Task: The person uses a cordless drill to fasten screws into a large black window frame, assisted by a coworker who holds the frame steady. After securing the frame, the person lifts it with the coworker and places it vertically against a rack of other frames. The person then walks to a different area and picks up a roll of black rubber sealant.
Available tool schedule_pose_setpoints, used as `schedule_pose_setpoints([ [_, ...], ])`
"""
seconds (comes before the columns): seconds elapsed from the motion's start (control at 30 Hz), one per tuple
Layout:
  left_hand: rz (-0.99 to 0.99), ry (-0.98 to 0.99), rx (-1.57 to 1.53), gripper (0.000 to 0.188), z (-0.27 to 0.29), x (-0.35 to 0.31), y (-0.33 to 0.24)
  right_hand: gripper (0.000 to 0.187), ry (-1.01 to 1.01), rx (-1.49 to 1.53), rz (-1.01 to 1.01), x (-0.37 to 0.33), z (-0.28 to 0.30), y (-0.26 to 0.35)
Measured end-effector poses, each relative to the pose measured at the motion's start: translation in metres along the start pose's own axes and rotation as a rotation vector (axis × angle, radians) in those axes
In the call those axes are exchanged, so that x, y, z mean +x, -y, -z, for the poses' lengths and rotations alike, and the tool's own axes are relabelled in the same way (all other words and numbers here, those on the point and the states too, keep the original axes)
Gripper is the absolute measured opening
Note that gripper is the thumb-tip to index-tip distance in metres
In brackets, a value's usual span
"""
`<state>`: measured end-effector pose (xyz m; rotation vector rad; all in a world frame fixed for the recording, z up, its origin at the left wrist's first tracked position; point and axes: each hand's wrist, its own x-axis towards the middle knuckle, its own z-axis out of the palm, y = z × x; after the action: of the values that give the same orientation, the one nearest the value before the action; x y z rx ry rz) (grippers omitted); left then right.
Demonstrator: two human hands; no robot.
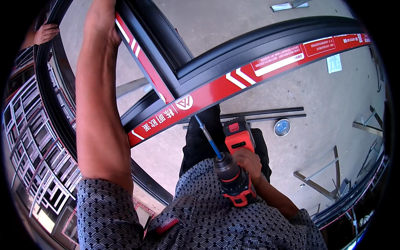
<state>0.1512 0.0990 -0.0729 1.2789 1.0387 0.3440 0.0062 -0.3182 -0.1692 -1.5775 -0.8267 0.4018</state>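
My right hand (248, 163) is closed round the grip of a red-and-black cordless drill (234, 180), held in front of my torso. Its long bit (210, 141) has a blue section and slants up and left, its tip at or very near the lower edge of a black metal frame (254, 46). Red printed protective film (216, 88) covers the near face of this frame around a corner joint. Stretched far forward, my left hand (101, 18) lies against the frame's upright bar at the top edge; its fingers are out of sight.
At the far left, another person's hand (46, 33) rests on a curved-looking black bar (43, 79). Stacked metal grilles (39, 141) stand below it. On the floor are a small metal bowl (282, 127), dark rods (266, 112) and a metal stand (318, 185) at the right.
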Motion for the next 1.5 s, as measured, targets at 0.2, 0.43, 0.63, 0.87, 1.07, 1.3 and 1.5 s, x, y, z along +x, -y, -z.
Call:
schedule_pose_setpoints([
  [0.2, -0.007, 0.016, 0.010, 0.016, -0.012, 0.003, 0.003, 0.023, -0.028, -0.039, -0.007, 0.002, -0.004, -0.006],
  [0.43, -0.022, 0.048, 0.014, 0.017, -0.005, 0.007, 0.006, 0.024, -0.009, -0.001, -0.009, 0.007, -0.005, -0.005],
  [0.63, -0.024, 0.065, -0.011, 0.016, -0.010, 0.008, 0.005, 0.024, -0.011, 0.001, -0.023, 0.001, -0.007, -0.011],
  [0.87, -0.021, 0.055, -0.012, 0.016, -0.010, 0.004, 0.004, 0.024, -0.015, -0.013, -0.002, 0.007, -0.007, -0.010],
  [1.07, -0.039, 0.054, 0.005, 0.014, -0.010, 0.003, 0.007, 0.024, -0.008, 0.004, -0.009, 0.005, -0.005, -0.014],
  [1.3, -0.039, 0.057, -0.014, 0.012, -0.007, 0.007, 0.009, 0.024, 0.024, -0.006, -0.018, 0.013, -0.003, -0.010],
  [1.5, -0.056, 0.047, -0.033, 0.012, -0.009, 0.006, 0.008, 0.024, 0.013, 0.005, -0.004, 0.019, -0.004, -0.011],
])
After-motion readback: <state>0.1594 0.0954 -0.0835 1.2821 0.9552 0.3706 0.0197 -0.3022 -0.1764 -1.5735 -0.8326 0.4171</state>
